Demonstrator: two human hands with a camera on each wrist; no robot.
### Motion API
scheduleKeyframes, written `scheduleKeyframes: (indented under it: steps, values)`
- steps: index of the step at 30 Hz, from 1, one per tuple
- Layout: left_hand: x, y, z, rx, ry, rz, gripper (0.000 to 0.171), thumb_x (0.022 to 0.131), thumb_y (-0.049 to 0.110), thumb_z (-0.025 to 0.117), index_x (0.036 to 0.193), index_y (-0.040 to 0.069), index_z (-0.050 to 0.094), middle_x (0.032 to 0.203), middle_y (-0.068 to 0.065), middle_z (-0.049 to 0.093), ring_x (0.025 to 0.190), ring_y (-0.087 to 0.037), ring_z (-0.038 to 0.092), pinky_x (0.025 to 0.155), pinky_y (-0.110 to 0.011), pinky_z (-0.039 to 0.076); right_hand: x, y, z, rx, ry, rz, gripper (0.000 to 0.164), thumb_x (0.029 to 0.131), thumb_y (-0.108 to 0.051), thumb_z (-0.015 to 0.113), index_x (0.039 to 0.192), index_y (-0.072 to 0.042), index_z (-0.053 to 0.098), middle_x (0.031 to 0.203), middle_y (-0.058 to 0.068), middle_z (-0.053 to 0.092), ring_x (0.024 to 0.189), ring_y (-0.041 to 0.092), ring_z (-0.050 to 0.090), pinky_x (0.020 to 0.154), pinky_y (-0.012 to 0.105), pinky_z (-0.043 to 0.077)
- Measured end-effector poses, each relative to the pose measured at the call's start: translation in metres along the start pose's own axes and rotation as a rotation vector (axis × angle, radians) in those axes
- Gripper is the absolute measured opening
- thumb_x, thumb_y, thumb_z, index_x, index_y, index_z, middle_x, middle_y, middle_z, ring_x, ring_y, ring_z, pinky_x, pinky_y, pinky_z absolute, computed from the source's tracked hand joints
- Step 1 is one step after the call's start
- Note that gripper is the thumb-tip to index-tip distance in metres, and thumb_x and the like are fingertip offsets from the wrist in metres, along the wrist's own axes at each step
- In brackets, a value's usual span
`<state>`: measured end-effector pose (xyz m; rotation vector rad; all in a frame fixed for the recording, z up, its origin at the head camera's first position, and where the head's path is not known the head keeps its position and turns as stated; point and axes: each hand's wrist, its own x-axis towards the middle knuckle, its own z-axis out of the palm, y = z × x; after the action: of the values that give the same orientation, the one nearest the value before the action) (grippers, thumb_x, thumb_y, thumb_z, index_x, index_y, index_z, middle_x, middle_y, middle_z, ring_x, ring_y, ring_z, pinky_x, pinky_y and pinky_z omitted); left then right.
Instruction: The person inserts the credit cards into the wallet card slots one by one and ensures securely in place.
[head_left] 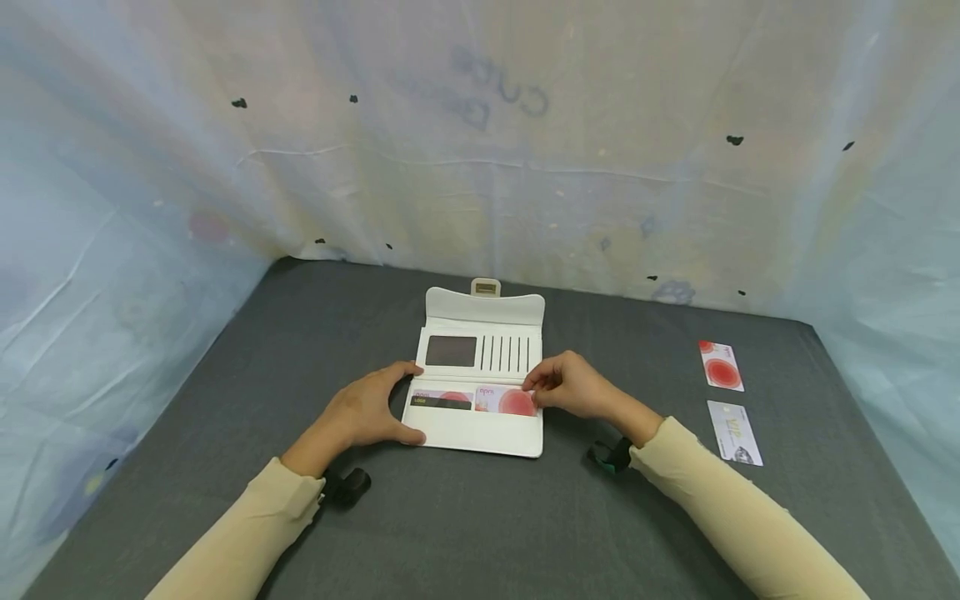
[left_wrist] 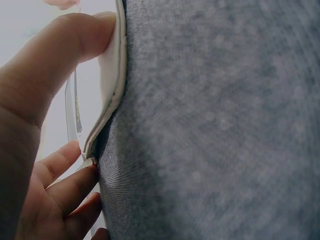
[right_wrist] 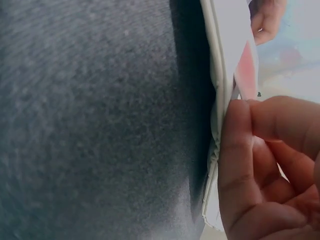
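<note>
A white wallet [head_left: 472, 433] lies unfolded on the dark cloth, its flap turned away at the back. My left hand [head_left: 367, 408] holds its left edge, the thumb on the lower panel and the fingers by the fold. At the right side, my right hand [head_left: 573, 385] pinches a pink and white card [head_left: 498, 399] between thumb and index finger. The card lies along the lower panel's pocket; in the right wrist view the pinched card [right_wrist: 246, 75] stands slightly off the panel. Beside it, another pink card [head_left: 442, 395] sits in the pocket behind a dark strip.
Apart on the right lie a red and white card [head_left: 722, 367] and a silver VIP card [head_left: 735, 433]. The wallet's upper panel has a dark window [head_left: 451, 351] and several narrow slots [head_left: 506, 353]. A pale curtain [head_left: 525, 200] surrounds the grey cloth [head_left: 480, 525].
</note>
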<state>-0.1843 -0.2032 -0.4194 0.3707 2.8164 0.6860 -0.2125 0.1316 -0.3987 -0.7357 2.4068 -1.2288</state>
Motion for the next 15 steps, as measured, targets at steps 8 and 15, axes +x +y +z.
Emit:
scheduleKeyframes:
  steps: [8, 15]
  values:
    - [0.0012, -0.0009, 0.0011, 0.008, -0.001, -0.002, 0.100, 0.053, 0.063, 0.084, 0.139, 0.030, 0.045, 0.144, -0.006, 0.050, 0.129, -0.030, 0.050, 0.098, -0.055, 0.043, 0.0022, -0.0020, -0.0011, -0.081, -0.026, -0.028, 0.014, 0.082, 0.002, 0.067, 0.093, -0.005, 0.072, 0.079, 0.005, 0.070, 0.067, 0.009, 0.058, 0.061, 0.023, 0.052]
    - [0.0007, -0.0021, 0.0012, 0.010, 0.000, 0.004, 0.100, 0.053, 0.064, 0.084, 0.139, 0.030, 0.045, 0.144, -0.006, 0.050, 0.129, -0.030, 0.050, 0.098, -0.055, 0.043, -0.0005, -0.0054, -0.0003, -0.130, -0.043, -0.011, 0.016, 0.084, -0.005, 0.071, 0.099, -0.008, 0.071, 0.084, 0.001, 0.069, 0.072, 0.009, 0.059, 0.067, 0.023, 0.053]
